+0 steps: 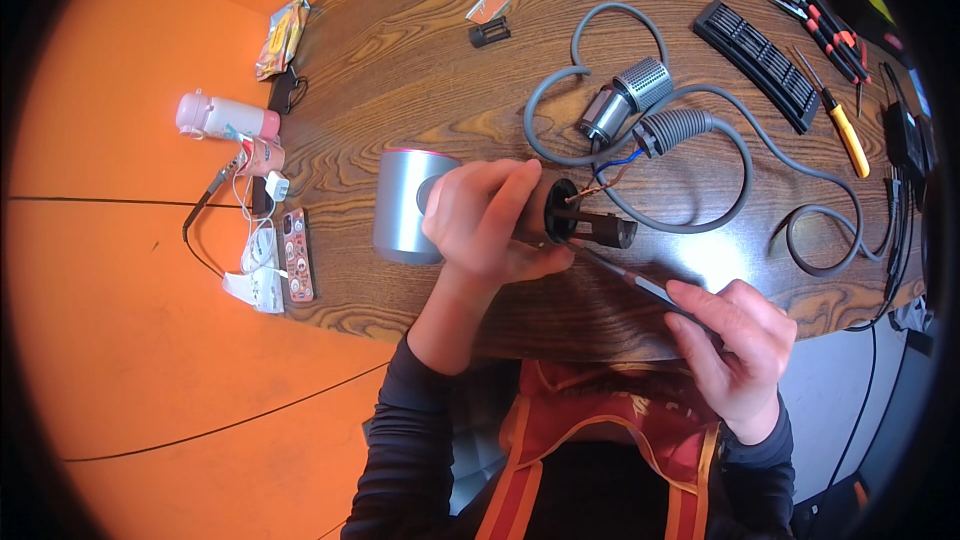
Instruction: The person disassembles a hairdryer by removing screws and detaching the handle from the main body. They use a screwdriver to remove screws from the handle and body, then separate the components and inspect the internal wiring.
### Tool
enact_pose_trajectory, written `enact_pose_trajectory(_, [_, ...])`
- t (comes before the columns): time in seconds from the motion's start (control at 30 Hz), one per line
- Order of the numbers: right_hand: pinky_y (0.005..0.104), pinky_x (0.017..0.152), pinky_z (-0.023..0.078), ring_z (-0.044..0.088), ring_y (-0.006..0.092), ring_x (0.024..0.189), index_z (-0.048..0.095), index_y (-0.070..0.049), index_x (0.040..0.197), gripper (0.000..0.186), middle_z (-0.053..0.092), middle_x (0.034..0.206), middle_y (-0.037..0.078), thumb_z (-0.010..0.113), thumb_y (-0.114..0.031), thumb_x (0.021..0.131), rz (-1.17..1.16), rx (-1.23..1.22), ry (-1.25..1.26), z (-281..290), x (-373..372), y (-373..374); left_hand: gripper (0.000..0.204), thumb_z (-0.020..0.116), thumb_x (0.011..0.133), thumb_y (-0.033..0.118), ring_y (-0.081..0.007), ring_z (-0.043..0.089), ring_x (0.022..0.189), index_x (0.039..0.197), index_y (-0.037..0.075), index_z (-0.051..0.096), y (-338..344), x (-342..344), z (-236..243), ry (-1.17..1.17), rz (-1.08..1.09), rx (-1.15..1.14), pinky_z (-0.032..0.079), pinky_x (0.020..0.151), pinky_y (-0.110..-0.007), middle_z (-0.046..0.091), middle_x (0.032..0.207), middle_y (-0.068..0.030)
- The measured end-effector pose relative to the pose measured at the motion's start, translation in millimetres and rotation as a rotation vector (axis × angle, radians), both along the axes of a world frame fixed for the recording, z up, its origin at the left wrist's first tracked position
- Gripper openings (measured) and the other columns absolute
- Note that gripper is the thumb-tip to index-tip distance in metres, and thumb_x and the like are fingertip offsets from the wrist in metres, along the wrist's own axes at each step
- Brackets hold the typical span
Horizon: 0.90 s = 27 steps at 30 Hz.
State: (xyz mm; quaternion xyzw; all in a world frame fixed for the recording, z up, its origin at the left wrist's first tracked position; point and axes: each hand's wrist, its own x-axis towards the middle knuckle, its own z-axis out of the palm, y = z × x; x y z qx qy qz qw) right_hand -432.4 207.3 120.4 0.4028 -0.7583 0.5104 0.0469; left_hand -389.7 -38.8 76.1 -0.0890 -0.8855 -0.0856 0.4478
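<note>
My left hand (485, 220) is wrapped round the handle of a hair dryer, whose silver barrel (400, 205) lies to its left. The handle's open black end (562, 210) points right, with a dark bracket-like part (605, 231) sticking out of it. Blue and brown wires run from there to a ribbed grey cable sleeve (675, 130). In my right hand (735, 345), pinched between thumb and fingers, is a slim grey pointed tool (655, 290). Its tip reaches the handle's open end; whether it touches is hard to see.
A perforated metal cylinder (642, 85) lies among the grey cable loops. Farther right are a black bit case (757, 65), a yellow-handled screwdriver (846, 135) and several red-and-black tools. At the left edge stand a pink-and-white bottle (225, 118), a soldering iron (215, 185) and a phone (298, 255).
</note>
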Motion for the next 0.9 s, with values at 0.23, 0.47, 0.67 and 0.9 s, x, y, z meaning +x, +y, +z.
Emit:
enact_pose_trajectory(0.23, [0.0244,0.043,0.031,0.043,0.0117,0.046,0.068,0.001,0.092,0.03,0.048,0.056,0.003,0.073,0.005,0.063,-0.019,-0.01,-0.04,0.1,1.7,-0.6,0.062,0.074,0.049,0.045,-0.0237,0.059,0.075,0.096,0.006,0.065,1.6,-2.0,0.2,0.026,0.007,-0.014,0.046,0.065,-0.035,0.063,0.087,-0.0048])
enact_pose_trajectory(0.47, [0.0263,0.041,0.036,0.045,0.0141,0.043,0.068,-0.001,0.097,0.031,0.047,0.057,0.003,0.075,-0.001,0.066,0.012,0.083,-0.008,4.3,-2.9,3.8,0.06,0.074,0.049,0.042,-0.0235,0.059,0.075,0.097,0.008,0.065,2.2,0.0,2.1,-0.003,0.009,-0.018,0.046,0.065,-0.034,0.063,0.088,-0.0043])
enact_pose_trajectory(0.67, [0.0303,0.056,0.049,0.064,0.029,0.063,0.06,-0.001,0.107,0.027,0.065,0.079,0.017,0.066,-0.009,0.081,0.02,0.227,-0.252,9.1,-10.0,12.5,0.051,0.075,0.053,0.036,-0.0226,0.058,0.076,0.096,0.011,0.064,10.2,-8.6,-6.8,-0.107,-0.024,-0.078,0.047,0.065,-0.034,0.059,0.09,-0.003])
enact_pose_trajectory(0.9, [0.0266,0.059,0.05,0.066,0.0232,0.066,0.064,0.002,0.087,0.012,0.066,0.077,0.014,0.067,-0.004,0.078,0.156,0.185,-0.124,-13.4,-34.8,16.9,0.055,0.078,0.05,0.033,-0.0221,0.058,0.073,0.097,0.009,0.064,14.4,-10.1,-10.3,-0.211,-0.093,-0.145,0.046,0.062,-0.032,0.059,0.085,-0.0043])
